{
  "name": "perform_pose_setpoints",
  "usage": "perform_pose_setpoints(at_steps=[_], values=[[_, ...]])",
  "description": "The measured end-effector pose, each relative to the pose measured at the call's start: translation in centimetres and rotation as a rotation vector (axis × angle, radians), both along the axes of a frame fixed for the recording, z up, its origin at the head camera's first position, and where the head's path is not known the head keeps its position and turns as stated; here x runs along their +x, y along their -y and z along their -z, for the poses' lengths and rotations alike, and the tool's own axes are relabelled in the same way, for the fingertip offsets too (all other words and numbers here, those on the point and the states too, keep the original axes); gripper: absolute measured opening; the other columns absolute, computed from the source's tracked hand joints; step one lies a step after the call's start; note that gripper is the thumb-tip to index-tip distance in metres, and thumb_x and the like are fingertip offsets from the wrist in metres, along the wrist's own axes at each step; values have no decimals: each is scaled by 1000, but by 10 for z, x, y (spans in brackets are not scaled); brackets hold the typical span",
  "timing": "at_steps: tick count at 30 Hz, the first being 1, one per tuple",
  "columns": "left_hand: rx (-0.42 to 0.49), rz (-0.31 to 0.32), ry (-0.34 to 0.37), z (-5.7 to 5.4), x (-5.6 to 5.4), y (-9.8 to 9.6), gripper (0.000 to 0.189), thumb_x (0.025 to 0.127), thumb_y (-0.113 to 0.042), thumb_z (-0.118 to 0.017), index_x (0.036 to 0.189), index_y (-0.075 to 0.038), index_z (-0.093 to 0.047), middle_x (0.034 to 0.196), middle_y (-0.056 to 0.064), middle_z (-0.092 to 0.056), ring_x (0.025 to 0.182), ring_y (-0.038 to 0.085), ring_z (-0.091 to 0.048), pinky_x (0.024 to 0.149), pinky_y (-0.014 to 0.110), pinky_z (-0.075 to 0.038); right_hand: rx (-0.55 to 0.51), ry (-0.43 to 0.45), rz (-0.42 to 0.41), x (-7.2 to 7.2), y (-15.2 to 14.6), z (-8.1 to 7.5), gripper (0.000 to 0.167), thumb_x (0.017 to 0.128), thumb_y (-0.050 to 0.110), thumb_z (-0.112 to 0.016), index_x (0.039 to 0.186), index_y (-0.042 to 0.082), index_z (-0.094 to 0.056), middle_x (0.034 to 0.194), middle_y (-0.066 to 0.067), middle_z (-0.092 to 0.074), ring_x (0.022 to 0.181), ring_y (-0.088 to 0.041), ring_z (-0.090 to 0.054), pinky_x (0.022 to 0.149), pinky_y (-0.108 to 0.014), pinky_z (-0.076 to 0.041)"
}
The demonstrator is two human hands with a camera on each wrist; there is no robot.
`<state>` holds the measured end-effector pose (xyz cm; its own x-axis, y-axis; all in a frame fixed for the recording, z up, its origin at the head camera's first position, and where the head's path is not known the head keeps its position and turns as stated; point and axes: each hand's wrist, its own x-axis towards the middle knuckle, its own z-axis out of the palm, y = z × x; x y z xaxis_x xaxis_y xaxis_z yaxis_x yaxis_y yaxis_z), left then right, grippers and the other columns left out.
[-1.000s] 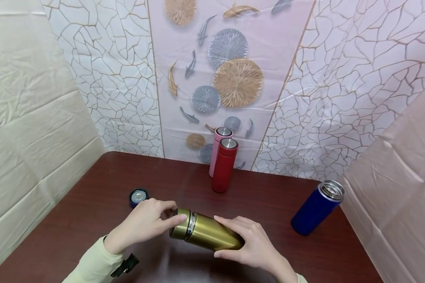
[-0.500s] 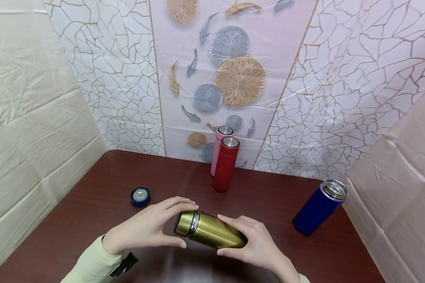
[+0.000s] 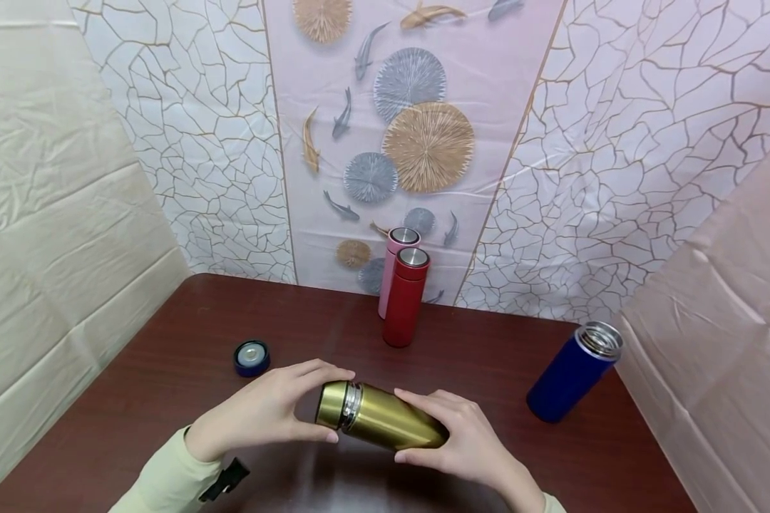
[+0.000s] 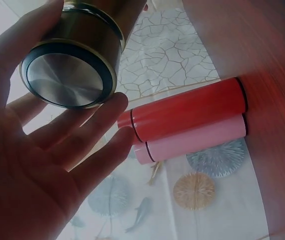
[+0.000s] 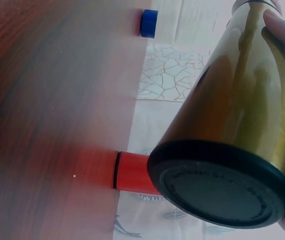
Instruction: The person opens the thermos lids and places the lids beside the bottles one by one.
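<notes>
A gold thermos (image 3: 391,420) is held tilted over the table, its lid end toward the left. My right hand (image 3: 462,442) grips the body near the base, thumb on the near side and fingers over the far side. Around the gold lid (image 3: 331,405), my left hand (image 3: 266,413) has its thumb below and its fingers above. A band of shiny metal shows between lid and body. In the left wrist view the lid's round steel top (image 4: 65,80) faces the palm. The thermos's black base (image 5: 220,190) fills the lower part of the right wrist view.
A red thermos (image 3: 406,303) stands at the back, partly covering a pink one (image 3: 390,278). At right stands a lidless blue thermos (image 3: 571,377). A blue lid (image 3: 252,358) lies inside-up on the left of the dark red table (image 3: 321,320). Patterned cloth hangs behind.
My left hand loosened from the lid's end, spread around it, and now has thumb and fingers at its sides. The metal band beside the lid looks wider. The right hand keeps its grip.
</notes>
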<state>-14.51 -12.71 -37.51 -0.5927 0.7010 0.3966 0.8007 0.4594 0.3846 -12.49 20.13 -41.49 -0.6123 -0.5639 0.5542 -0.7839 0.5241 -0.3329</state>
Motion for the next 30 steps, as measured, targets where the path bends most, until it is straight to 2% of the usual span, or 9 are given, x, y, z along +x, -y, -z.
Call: perform_pose_setpoints(at_steps=[4, 8, 12, 14, 18, 21, 24, 26, 30], values=[[-9, -57, 25, -1, 2, 0, 72, 79, -66, -74, 139, -32, -55, 125, -18, -60, 108, 0, -60, 89, 30, -54, 3, 0, 7, 0, 0, 2, 75, 74, 55, -85, 138, 24, -63, 109, 13, -69, 88, 0, -59, 72, -17, -46], [-19, -112, 43, -1, 3, 0, 69, 77, -72, -72, 131, -30, -60, 118, -18, -63, 105, -1, -61, 88, 29, -54, 16, -30, 8, -2, 1, 3, 75, 74, 54, -86, 138, 24, -63, 121, 12, -68, 99, -5, -62, 81, -26, -50], [-15, -170, 77, -2, 2, 4, 56, 80, -70, -71, 118, -30, -64, 96, -22, -63, 85, -4, -60, 76, 25, -53, 12, -38, 15, -2, 0, 1, 74, 74, 48, -88, 139, 25, -62, 130, 10, -66, 110, -12, -62, 90, -35, -50], [-2, -197, 100, -3, 1, 7, 49, 82, -68, -70, 113, -32, -64, 86, -23, -60, 74, -5, -58, 69, 22, -51, -3, -24, 31, -1, -1, -1, 74, 74, 46, -89, 140, 26, -61, 130, 11, -66, 111, -12, -62, 90, -37, -50], [49, -213, 149, -4, 0, 14, 42, 84, -63, -71, 112, -34, -62, 81, -23, -59, 67, -5, -58, 65, 21, -50, -28, 19, 68, 1, -5, -2, 76, 73, 46, -89, 141, 29, -60, 128, 11, -66, 109, -10, -61, 86, -35, -51], [96, -198, 180, -5, -2, 17, 42, 86, -58, -73, 115, -31, -61, 83, -20, -61, 69, -4, -61, 66, 21, -53, -25, 50, 88, 2, -7, 0, 76, 73, 49, -88, 141, 32, -59, 128, 12, -65, 109, -8, -61, 84, -33, -51], [130, -201, 170, -5, -4, 19, 45, 86, -54, -75, 118, -26, -62, 84, -19, -61, 73, -2, -62, 67, 23, -54, -15, 63, 94, 1, -7, 1, 76, 74, 52, -87, 141, 32, -59, 129, 12, -65, 109, -7, -60, 84, -32, -51], [150, -212, 140, -6, -6, 20, 47, 85, -52, -77, 120, -24, -63, 84, -20, -62, 76, -2, -62, 69, 23, -54, -14, 65, 90, 1, -7, 2, 75, 75, 52, -87, 142, 31, -59, 128, 11, -66, 108, -8, -60, 83, -31, -51], [182, -262, 84, -7, -9, 24, 52, 82, -51, -81, 124, -24, -63, 84, -22, -62, 77, -1, -62, 71, 24, -53, -21, 60, 87, 0, -7, 3, 76, 75, 51, -87, 142, 29, -59, 125, 9, -67, 104, -8, -61, 80, -31, -50]])
